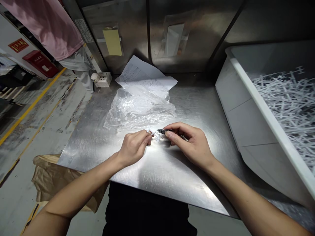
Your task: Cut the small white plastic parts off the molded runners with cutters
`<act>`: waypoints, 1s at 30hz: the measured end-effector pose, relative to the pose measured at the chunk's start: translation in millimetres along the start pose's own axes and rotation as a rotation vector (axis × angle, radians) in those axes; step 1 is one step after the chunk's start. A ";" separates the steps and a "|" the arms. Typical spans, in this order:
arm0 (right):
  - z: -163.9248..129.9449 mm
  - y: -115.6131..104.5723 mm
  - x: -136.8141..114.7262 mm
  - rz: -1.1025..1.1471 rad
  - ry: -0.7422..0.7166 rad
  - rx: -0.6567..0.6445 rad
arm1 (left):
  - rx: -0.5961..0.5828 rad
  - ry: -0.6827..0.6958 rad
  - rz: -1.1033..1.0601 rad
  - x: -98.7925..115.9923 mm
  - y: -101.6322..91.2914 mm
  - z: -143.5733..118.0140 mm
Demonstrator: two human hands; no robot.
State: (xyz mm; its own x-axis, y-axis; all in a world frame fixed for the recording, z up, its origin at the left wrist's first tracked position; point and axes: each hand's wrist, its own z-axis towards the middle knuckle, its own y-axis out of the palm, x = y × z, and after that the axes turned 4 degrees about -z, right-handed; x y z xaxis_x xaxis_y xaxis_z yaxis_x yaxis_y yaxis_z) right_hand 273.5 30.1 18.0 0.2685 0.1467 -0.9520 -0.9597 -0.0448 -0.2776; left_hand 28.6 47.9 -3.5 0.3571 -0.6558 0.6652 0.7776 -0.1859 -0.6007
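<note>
— Home or workplace?
— Factory floor, a bench station. Steel surface (147,170) walled in by steel panels (128,29), with a work sheet (112,42) taped up.
— More signs?
— White bin (246,111) heaped with white plastic sprues (290,101). Worn concrete floor (36,131) marked by a yellow line (31,105). Red fire box (40,63) and red sign (18,45) on the far wall. Socket block (102,78), printed paper (140,73) and clear bag (140,106) at the back.

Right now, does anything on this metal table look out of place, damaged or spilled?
Nothing looks spilled or broken. The clear plastic bag lies crumpled over creased paper sheets. The left hand pinches a small clear plastic piece; the right hand holds a small dark tool.
</note>
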 end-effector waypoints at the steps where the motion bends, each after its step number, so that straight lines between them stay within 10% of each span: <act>1: 0.3 -0.5 -0.4 -0.001 -0.002 -0.001 | 0.007 0.001 0.000 0.0 -0.2 -0.1; 30: -2.5 7.4 8.2 -0.051 0.026 0.014 | -0.004 -0.213 -0.067 0.4 -1.7 -0.9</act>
State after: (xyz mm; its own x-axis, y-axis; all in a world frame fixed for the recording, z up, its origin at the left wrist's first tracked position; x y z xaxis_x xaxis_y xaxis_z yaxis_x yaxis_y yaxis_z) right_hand 268.8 28.5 7.8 0.3193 0.1226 -0.9397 -0.9456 -0.0236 -0.3244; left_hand 27.0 47.3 -2.6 0.4061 -0.4724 0.7823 0.8015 -0.2272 -0.5532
